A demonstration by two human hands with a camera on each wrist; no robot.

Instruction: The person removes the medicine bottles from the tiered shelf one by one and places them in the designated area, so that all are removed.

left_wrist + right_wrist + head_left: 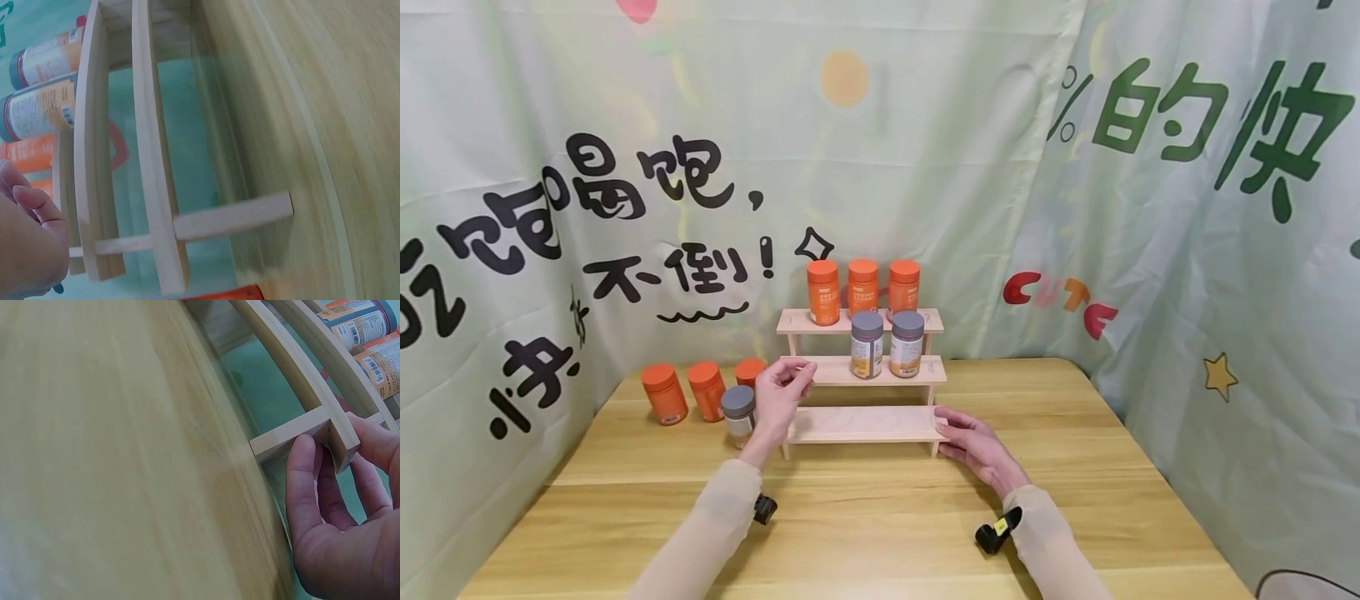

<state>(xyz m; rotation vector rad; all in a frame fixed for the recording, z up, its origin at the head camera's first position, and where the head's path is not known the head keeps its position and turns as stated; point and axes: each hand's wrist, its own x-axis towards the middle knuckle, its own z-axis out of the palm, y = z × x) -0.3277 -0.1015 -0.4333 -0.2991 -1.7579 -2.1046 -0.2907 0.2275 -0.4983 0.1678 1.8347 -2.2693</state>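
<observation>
A three-tier wooden display stand (865,425) is on the table. My right hand (977,446) grips the right end of its lowest shelf, thumb over the board and fingers underneath in the right wrist view. By the stand's left end is my left hand (777,402), fingers loosely bent, nothing between them. Two grey-lidded jars (867,348) stand on the right half of the middle shelf. Three orange jars (823,293) line the top shelf. Beside my left wrist is another grey-lidded jar (739,418), partly hidden by the hand.
Left of the stand on the wooden table (865,533) are three more orange jars (664,396), one partly behind my left hand. A pale green printed curtain (925,167) hangs behind and along both sides. Black wrist cameras (992,539) are on both forearms.
</observation>
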